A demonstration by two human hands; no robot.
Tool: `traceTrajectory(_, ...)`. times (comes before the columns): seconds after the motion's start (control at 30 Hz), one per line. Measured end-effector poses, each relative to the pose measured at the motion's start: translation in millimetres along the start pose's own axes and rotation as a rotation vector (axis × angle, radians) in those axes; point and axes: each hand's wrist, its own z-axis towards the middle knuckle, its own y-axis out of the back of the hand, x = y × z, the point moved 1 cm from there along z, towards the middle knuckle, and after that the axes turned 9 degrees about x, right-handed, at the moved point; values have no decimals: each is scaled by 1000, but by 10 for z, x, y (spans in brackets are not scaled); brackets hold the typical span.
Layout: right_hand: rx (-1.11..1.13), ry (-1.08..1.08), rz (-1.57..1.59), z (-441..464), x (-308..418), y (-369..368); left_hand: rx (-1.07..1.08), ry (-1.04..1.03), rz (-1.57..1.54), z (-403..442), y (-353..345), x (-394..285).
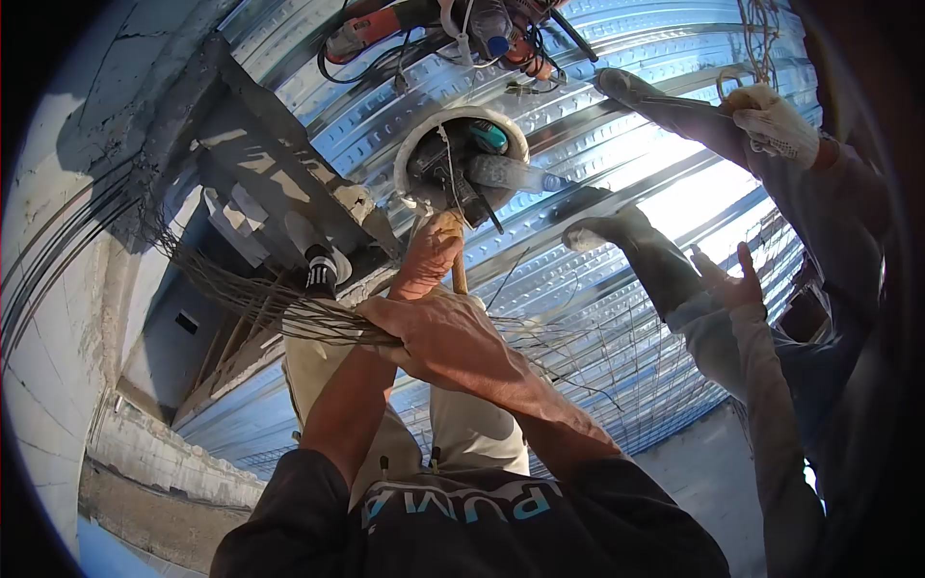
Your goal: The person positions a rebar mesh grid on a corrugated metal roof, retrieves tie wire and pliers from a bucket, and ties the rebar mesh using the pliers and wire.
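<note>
My forearms cross, the right over the left. My right hand (405, 328) is closed around a bundle of thin wires (289, 313) that trails off to the left. Farther forward, my left hand (436, 252) is closed at the near rim of a round bucket (405, 154); its fingertips are partly hidden. Inside the bucket are a dark tool with a teal part (488, 137) and a clear plastic bottle (506, 174) leaning over the edge. A wooden handle (460, 275) shows just below the bucket.
At the right, a co-worker's gloved hand (776, 125) holds wire loops; their bare hand (732, 279) is open. Power tools (371, 34) lie on the ribbed metal deck (568, 125) at the top. A concrete-edged opening (279, 125) and wire mesh (617, 366) are nearby.
</note>
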Motion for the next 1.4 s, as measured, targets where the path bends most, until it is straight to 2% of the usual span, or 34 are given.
traceTrajectory(0.03,-33,4,8,-30,-83,-70,-91,26,-52,-117,142,85)
traceTrajectory(0.1,-99,12,23,-76,-227,-220,-387,70,-740,-631,308,-75)
traceTrajectory(0.17,-48,-76,66,-87,-408,-442,-151,-216,-1237,-1046,498,-207)
traceTrajectory(0.27,-20,-126,122,-76,-641,-723,-234,-349,-1162,-1475,306,-799)
traceTrajectory(0.33,-11,-173,73,-72,-732,-856,-117,-348,-1129,-1545,394,-882)
traceTrajectory(0.37,-6,-198,48,-78,-785,-932,-58,-347,-1114,-1547,436,-901)
traceTrajectory(0.4,-18,-204,51,-73,-856,-1016,-234,-241,-1026,-1474,445,-869)
traceTrajectory(0.5,93,-205,124,-44,-975,-1137,-93,-189,-1102,-1384,682,-455)
traceTrajectory(0.53,100,-126,173,-55,-961,-1134,-344,-111,-1095,-1413,645,-385)
traceTrajectory(0.63,25,-179,519,27,-1193,-1217,-484,-128,-1138,-1604,630,-172)
traceTrajectory(0.7,-255,-443,381,100,-1416,-1045,-590,-142,-1122,-1759,558,-99)
traceTrajectory(0.77,-481,-591,22,191,-1945,-1076,-647,-160,-1123,-1956,534,42)
traceTrajectory(0.87,-407,-886,410,398,-1987,-1092,-695,-158,-1165,-2225,537,266)
traceTrajectory(0.97,-316,-635,785,634,-2303,-1233,-717,-173,-1181,-2414,541,460)
traceTrajectory(1.03,-418,-669,848,674,-2135,-1133,-714,-188,-1191,-2517,564,568)
traceTrajectory(1.1,-506,-616,1195,622,-1874,-903,-684,-217,-1261,-2584,605,697)
traceTrajectory(1.17,-463,-382,1449,512,-1783,-564,-657,-249,-1311,-2656,590,792)
traceTrajectory(1.27,-454,7,1601,331,-1774,-361,-703,-220,-1329,-2690,531,838)
traceTrajectory(1.37,-765,-163,1408,378,-1754,-424,-715,-230,-1363,-2708,469,936)
traceTrajectory(1.4,-675,-249,1278,439,-1990,-415,-719,-229,-1383,-2715,447,952)
